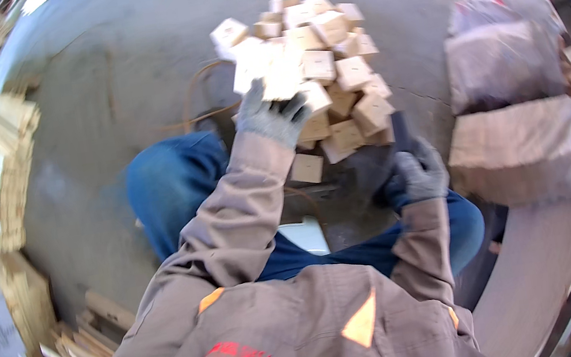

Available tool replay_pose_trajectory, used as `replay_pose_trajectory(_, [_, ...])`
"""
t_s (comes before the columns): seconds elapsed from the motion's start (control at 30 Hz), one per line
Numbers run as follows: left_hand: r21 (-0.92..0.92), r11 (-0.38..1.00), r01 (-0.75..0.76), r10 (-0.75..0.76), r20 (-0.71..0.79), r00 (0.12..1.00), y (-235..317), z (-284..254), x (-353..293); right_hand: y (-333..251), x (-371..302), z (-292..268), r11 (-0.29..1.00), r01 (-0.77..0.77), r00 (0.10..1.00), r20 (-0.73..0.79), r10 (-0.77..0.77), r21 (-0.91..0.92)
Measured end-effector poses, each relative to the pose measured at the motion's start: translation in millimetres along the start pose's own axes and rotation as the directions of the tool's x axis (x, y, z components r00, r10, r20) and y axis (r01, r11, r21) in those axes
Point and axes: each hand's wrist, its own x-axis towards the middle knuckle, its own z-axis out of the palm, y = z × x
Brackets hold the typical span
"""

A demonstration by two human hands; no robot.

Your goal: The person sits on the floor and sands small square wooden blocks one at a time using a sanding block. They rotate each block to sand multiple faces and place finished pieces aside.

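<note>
Heap of small pale square-cut wooden blocks on grey concrete floor, upper centre of frame. Likely light, stiff, rough-faced; best gripped across two flat sides. Left hand in grey knit glove, fingers spread, resting on heap's near edge. Right hand, gloved, fingers curled round dark object; kind unclear. Wrapped bundles at right blurred. Heap's underside hidden.
</note>
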Motion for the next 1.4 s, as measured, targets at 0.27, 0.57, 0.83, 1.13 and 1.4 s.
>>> replay_pose_trajectory(0.27, [0.106,0.882,-0.459,0.45,0.096,0.888,149,62,-55,-3,39,-73,0.979,-0.1,0.989,-0.086,0.117,0.175])
replay_pose_trajectory(0.57, [0.322,0.731,-0.602,0.677,-0.237,0.697,282,-74,-182,-13,76,-126,0.986,-0.108,0.99,-0.074,0.118,0.126])
replay_pose_trajectory(0.83, [0.179,0.952,-0.25,0.294,-0.765,0.573,183,-318,-269,-6,121,-205,0.84,-0.373,0.873,-0.157,0.461,0.394])
replay_pose_trajectory(1.13, [0.108,0.98,-0.17,0.163,-0.919,0.359,130,-411,-290,25,131,-219,0.774,-0.524,0.767,-0.198,0.61,0.356])
replay_pose_trajectory(1.4, [0.324,0.946,0.004,0.293,-0.859,0.419,148,-418,-284,18,130,-213,0.792,-0.542,0.754,-0.254,0.606,0.281])
